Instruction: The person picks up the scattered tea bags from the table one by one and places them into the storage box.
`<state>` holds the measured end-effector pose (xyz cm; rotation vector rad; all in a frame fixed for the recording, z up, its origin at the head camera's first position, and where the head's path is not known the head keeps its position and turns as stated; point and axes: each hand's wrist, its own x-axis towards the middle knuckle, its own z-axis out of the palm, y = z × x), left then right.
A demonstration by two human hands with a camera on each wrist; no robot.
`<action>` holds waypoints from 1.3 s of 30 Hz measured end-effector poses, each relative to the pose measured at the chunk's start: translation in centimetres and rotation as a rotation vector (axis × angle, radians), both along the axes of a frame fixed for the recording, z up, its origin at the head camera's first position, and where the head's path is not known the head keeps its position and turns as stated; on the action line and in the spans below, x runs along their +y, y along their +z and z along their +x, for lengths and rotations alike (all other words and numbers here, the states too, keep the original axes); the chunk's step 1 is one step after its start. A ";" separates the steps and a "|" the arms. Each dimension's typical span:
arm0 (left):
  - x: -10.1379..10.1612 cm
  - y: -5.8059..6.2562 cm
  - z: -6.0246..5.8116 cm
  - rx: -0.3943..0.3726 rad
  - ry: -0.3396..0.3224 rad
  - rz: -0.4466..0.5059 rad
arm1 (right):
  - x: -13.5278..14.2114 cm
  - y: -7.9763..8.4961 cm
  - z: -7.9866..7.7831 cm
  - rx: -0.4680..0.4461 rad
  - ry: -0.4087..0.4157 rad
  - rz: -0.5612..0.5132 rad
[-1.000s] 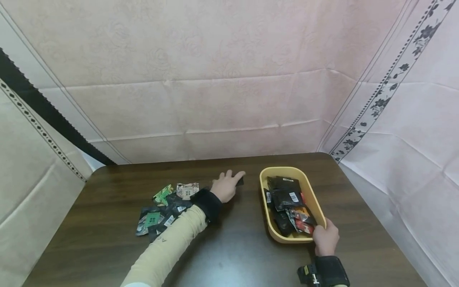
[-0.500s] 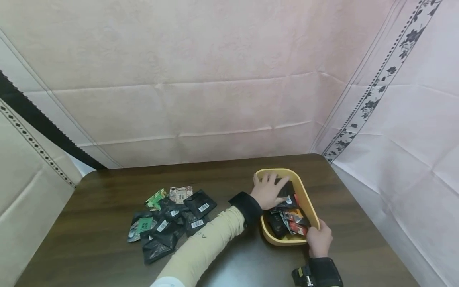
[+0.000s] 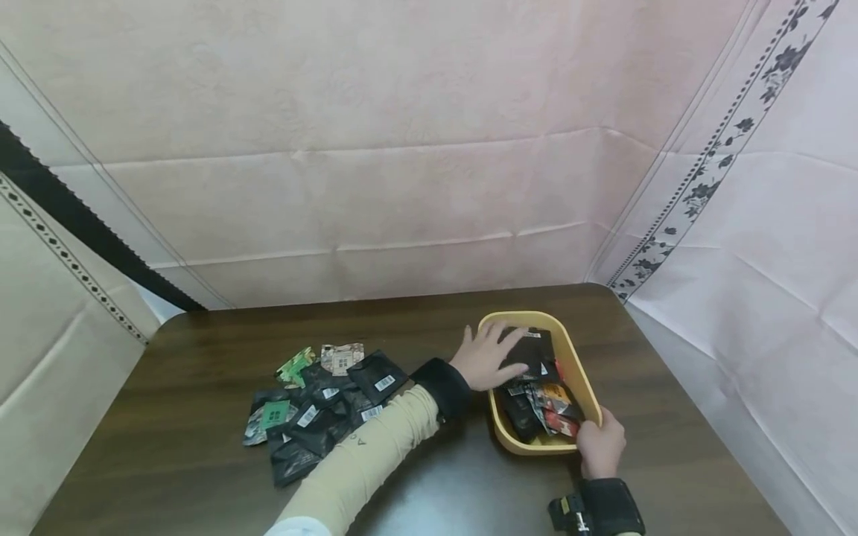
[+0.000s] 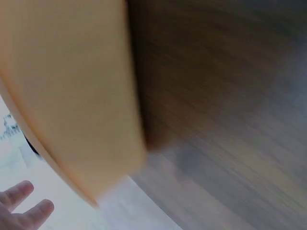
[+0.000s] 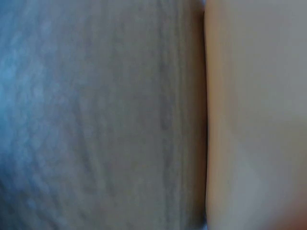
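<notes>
Left hand: we see fingers spread over the yellow basket
Right hand: clamped on its near corner
Bench: packets piled left!

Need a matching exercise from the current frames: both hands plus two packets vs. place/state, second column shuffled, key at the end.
Column 1
1. Left hand
2. Right hand
3. Bright green packet
4. Red packet

Column 2
A. Inside the yellow basket
B. Gripping the basket's rim
C. Fingers spread, over the side of the basket nearer the pile
D. At the far edge of the pile of packets outside the basket

Pairs: 1-C, 2-B, 3-D, 4-A
</notes>
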<state>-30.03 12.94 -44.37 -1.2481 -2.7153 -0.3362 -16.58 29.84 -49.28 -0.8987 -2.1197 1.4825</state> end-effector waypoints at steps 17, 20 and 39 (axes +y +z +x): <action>-13.3 -2.3 -1.9 -0.162 0.249 -0.091 | 0.6 0.3 0.1 0.010 -0.023 0.033; -15.0 -2.7 -1.7 -0.196 0.267 -0.121 | 0.6 0.3 0.1 0.003 -0.016 0.021; -16.4 -5.2 -1.4 -0.093 0.324 -0.169 | -0.2 -0.1 0.0 0.012 -0.014 -0.047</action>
